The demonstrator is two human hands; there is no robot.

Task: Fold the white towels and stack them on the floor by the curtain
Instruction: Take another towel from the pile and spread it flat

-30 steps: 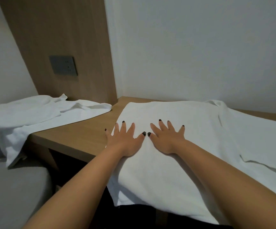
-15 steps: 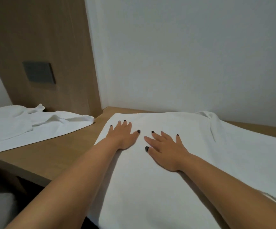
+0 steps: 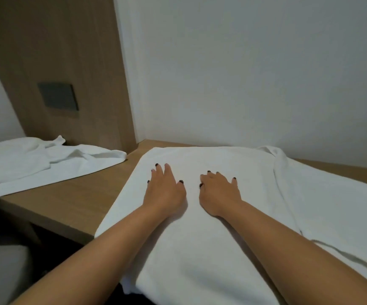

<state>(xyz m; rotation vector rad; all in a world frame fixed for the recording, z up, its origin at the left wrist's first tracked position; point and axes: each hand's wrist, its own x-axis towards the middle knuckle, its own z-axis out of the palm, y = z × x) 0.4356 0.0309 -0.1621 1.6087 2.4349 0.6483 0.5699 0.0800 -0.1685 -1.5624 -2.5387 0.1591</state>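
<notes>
On top of the white towel [image 3: 200, 227], fingers of both hands lie straight, slightly spread, palms down, gripping nothing. Left hand [image 3: 163, 190] sits nr towel's left edge; right hand [image 3: 218, 194] just beside it, not touching. Towel is spread on wooden desk [image 3: 63, 199], front edge hanging off. 2nd towel [image 3: 35, 159] lies crumpled at left; 3rd towel [image 3: 336, 208] at right, partly under the 1st.
</notes>
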